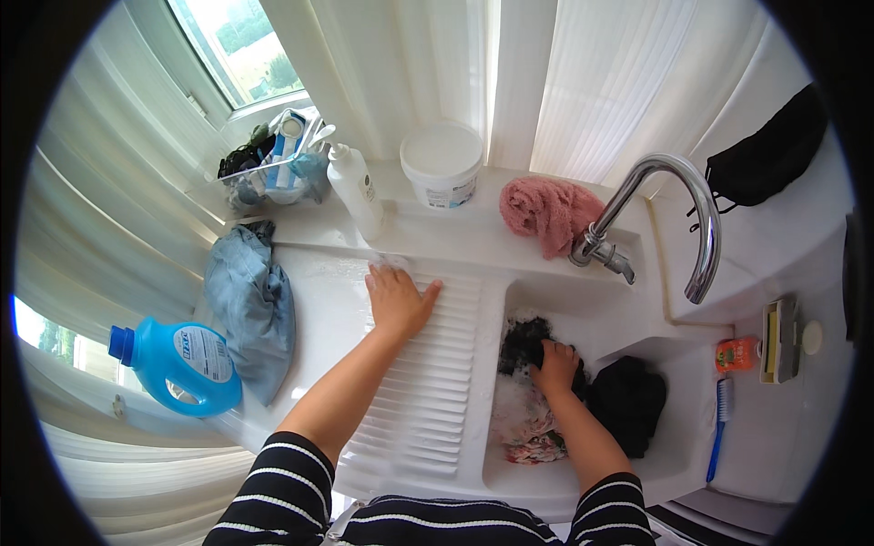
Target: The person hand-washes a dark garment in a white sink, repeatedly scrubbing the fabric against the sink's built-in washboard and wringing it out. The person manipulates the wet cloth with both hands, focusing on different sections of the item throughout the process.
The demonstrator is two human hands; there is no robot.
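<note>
My left hand (399,302) lies flat with its thumb out to the side, at the upper end of the white ribbed washboard (432,400); suds and water show around its fingertips. Down in the white sink basin (583,314), my right hand (557,367) has its fingers bent over a wet black cloth (523,344) at the basin's left side. Its fingertips are partly lost against the dark fabric. Below that hand, a floral cloth (537,444) sits in foamy water. To the right of my wrist rests a second black cloth (628,405), bunched up.
A chrome faucet (701,209) arches over the basin's right side. Along the back stand a pump bottle (355,191), a white tub (442,168) and a pink towel (546,211). Left are blue-grey clothing (250,300) and a blue detergent jug (177,364). A blue brush (720,423) lies right.
</note>
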